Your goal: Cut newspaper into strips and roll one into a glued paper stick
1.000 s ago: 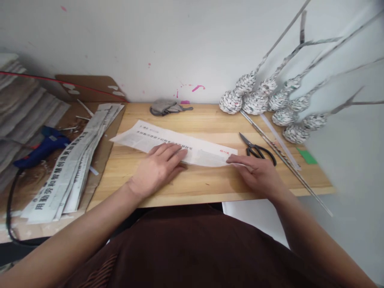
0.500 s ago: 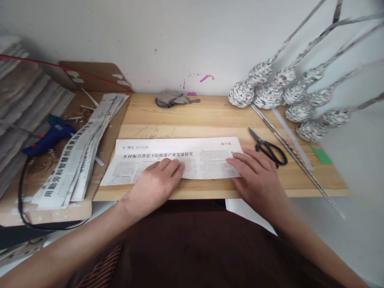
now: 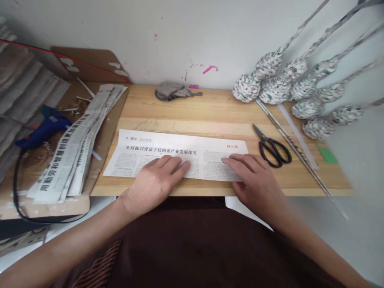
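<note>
A long strip of newspaper [image 3: 156,140] lies on the wooden table in front of me, printed side up and tilted a little down to the right. My left hand [image 3: 160,174] rests on its lower edge near the middle, fingers slightly bent and lying on the print. My right hand [image 3: 253,172] lies over the lower right end, its fingers stretched out across the paper. Both thumbs are partly hidden. Just beyond my right hand are black-handled scissors [image 3: 271,148], closed or nearly so, blades pointing away to the left.
Cut newspaper strips [image 3: 69,152] and a blue glue gun [image 3: 45,126] lie on cardboard at left, beside a tall paper stack [image 3: 24,88]. A grey cloth item [image 3: 174,91] sits by the wall. Woven paper gourds [image 3: 246,88] and thin rods [image 3: 300,154] occupy the right side.
The newspaper strip has turned slightly clockwise, its right end now lower. My right fingers reach a bit farther left over it. The whole view has shifted slightly.
</note>
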`<state>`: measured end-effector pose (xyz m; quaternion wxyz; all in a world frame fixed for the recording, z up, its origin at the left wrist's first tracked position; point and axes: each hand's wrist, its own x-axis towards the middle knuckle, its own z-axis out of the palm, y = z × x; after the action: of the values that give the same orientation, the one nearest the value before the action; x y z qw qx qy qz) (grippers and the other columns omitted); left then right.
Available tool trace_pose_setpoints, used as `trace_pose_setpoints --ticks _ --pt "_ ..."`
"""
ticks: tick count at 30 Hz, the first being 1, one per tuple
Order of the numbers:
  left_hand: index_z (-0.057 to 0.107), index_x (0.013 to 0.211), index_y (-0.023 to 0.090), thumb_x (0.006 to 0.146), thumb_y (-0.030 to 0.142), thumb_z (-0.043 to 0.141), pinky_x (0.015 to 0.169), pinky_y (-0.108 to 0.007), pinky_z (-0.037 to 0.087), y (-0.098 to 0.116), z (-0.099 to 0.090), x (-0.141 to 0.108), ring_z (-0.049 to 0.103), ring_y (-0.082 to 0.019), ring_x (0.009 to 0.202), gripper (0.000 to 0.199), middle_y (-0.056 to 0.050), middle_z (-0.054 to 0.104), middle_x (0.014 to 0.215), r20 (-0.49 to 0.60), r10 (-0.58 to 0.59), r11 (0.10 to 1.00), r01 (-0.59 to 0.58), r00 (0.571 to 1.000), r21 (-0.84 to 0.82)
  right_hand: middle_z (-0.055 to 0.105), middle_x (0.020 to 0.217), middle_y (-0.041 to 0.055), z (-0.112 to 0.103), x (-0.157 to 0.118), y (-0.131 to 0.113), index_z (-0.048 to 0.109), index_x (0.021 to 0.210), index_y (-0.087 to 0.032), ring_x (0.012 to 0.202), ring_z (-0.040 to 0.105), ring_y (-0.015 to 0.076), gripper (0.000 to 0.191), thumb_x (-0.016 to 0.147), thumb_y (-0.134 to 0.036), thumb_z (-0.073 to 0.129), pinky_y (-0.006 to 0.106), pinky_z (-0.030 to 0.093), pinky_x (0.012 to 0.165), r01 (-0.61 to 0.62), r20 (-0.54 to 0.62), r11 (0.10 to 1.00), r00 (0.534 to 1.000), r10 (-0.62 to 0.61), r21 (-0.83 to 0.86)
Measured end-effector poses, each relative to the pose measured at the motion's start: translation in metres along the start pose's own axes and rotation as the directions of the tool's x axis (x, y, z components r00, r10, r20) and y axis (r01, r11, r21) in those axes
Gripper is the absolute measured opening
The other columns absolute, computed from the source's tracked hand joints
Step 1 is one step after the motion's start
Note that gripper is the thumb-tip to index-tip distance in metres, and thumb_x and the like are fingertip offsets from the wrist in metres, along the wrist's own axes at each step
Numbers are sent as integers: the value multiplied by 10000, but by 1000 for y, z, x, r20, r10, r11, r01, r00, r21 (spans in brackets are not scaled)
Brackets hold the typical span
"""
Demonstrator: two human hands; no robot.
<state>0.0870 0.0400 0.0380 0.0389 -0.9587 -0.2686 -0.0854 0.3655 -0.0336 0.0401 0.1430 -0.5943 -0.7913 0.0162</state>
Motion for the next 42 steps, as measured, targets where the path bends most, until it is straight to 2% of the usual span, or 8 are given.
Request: trace_pose_setpoints --ticks 9,18,22,25,29,34,37,42 --pt "603 1256 170 935 95 448 778 -393 553 1 -1 2 599 -261 972 364 -132 651 1117 21 -6 1000 6 1000 4 638 1242 112 -1 -3 1 599 1257 -202 1152 540 322 548 738 -35 540 510 436 982 -24 2 1000 1000 24 -4" --pt "610 1242 167 932 105 473 782 -393 550 2 -2 3 608 -265 977 344 -126 657 1127 17 -17 999 18 1000 -32 698 1147 88 3 7 -7 678 1153 -231 1020 595 280 333 868 -114 552 457 476 889 61 71 996 995 -65 66" --pt "636 1181 185 939 141 483 781 -356 549 -4 -4 -2 627 -235 981 289 -94 672 1119 0 -55 994 55 998 -95 742 1043 61 5 12 -5 721 1076 -228 909 612 231 240 942 -169 531 397 494 868 93 32 985 995 -99 149" --pt "680 1072 199 956 182 462 766 -343 543 -16 -6 -6 643 -223 955 248 -72 696 1058 -5 -143 981 141 990 -136 751 960 39 1 17 3 733 1001 -237 868 626 213 202 950 -213 539 356 501 825 58 54 979 996 -71 198" --pt "718 922 232 960 362 501 731 -365 527 -36 -9 -5 660 -241 888 255 -48 719 921 26 -305 948 306 952 -90 719 764 14 -6 29 17 702 800 -230 738 640 197 209 938 -299 561 307 465 672 -37 190 978 982 -2 204" --pt "755 869 287 874 583 554 616 -368 481 -72 -9 -2 654 -261 705 358 -44 721 763 154 -452 891 453 879 30 707 690 -13 -11 38 29 685 734 -231 624 635 172 231 898 -369 598 278 409 586 -208 262 957 953 152 203" --pt "768 860 292 810 669 577 630 -373 480 -96 -3 -3 628 -247 605 426 -33 670 614 141 -453 891 445 880 83 716 699 -10 -11 38 31 701 733 -235 614 633 174 238 880 -400 610 280 408 580 -283 261 941 937 231 185" --pt "772 851 271 733 730 606 643 -361 483 -118 5 0 618 -228 569 503 -29 653 588 163 -429 903 421 889 81 726 696 4 -8 36 33 714 712 -240 609 632 186 247 836 -446 655 282 400 562 -371 254 915 911 325 160"
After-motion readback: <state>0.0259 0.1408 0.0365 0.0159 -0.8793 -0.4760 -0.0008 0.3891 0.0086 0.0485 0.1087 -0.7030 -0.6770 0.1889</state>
